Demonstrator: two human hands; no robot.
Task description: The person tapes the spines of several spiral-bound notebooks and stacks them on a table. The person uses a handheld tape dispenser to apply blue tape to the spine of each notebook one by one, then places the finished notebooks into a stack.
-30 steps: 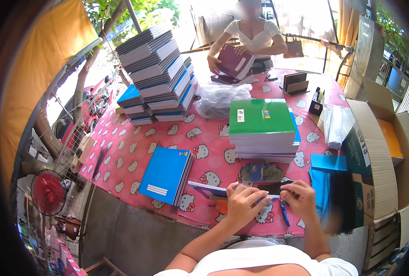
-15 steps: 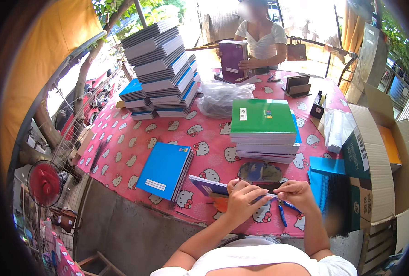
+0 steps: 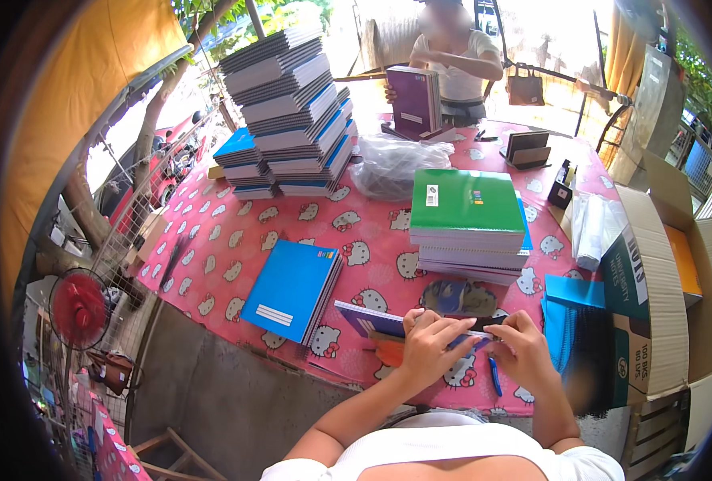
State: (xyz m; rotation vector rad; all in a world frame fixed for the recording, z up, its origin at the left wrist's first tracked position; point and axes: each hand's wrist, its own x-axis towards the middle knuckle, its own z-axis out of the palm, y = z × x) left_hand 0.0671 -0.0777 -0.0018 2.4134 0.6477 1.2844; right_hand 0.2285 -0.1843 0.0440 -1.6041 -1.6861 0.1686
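Notebook [image 3: 372,321] at lower centre lay under both hands; left hand [image 3: 428,349] and right hand [image 3: 524,353] pinched a thin strip [image 3: 472,333], best kept level.

Your table [image 3: 211,264] carries a pink patterned cloth. Left of your left hand [image 3: 429,346] lies a blue notebook stack [image 3: 292,289]; beyond your hands, a green-topped stack [image 3: 468,224], a clear bag [image 3: 392,164] and tall stacks [image 3: 292,120].

Bare arms, white top

The person is wearing a white sleeveless top [image 3: 460,453]; both forearms are showing bare, with no watch, rings or gloves on the left hand [image 3: 428,349] or right hand [image 3: 524,353].
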